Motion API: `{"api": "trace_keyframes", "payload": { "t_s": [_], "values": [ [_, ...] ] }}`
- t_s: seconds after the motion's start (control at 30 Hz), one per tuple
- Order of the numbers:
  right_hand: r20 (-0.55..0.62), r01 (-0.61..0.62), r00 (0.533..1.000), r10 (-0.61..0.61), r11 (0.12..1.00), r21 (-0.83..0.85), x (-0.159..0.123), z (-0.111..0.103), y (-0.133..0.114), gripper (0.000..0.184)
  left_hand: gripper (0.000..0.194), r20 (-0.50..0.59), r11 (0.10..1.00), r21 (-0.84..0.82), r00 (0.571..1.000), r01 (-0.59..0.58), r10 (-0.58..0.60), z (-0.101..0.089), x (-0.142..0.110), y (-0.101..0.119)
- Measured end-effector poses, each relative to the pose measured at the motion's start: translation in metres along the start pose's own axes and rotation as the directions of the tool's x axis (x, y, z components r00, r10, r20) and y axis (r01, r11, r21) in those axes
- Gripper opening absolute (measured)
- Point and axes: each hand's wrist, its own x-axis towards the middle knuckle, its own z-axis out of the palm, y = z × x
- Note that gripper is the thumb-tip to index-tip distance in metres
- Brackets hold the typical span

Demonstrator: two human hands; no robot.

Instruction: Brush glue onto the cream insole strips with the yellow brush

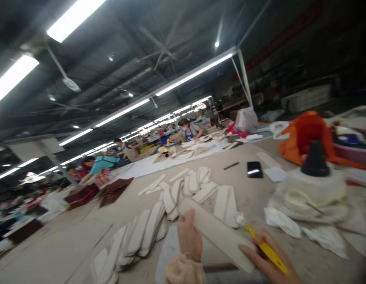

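Note:
My left hand (190,238) grips a long cream strip with rounded ends (218,232), its thumb lying on the upper face. The strip slants from the middle of the view down to the right. Between the fingers of my right hand (268,256) is a yellow-handled brush (267,250) with a whitish head pointing up and left. The right thumb also presses on the strip's near end. Beyond and left of my hands lie many similar strips, some in an overlapping row (138,236), others in a loose heap (177,191). Two strips (226,205) rest just behind the held one.
A black phone (254,169) and a thin dark stick (231,165) lie further back. To the right stand a whitish tub with a black cone on top (316,161), crumpled white tissue (282,223) and an orange bag (307,130). Co-workers (188,132) bend over tables beyond.

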Motion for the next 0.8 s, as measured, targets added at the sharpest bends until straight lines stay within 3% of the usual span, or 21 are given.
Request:
{"api": "trace_keyframes", "payload": {
  "t_s": [0.13,0.43,0.8],
  "values": [
    [0.071,-0.048,0.997,0.04,0.992,0.12,0.001,-0.001,-0.009,0.028,0.026,-0.045,0.998,0.027,0.997,0.065,-0.064,-0.004,0.014,-0.004],
    [0.039,-0.084,0.996,0.078,0.979,0.187,0.004,0.006,-0.009,0.029,0.032,-0.069,0.995,0.026,0.993,0.099,-0.097,-0.009,0.024,-0.013],
    [0.025,-0.072,0.997,0.071,0.997,0.016,0.005,0.003,0.004,0.028,0.022,-0.069,0.999,-0.014,0.996,0.049,-0.05,-0.007,0.019,-0.016]
  ]
}}
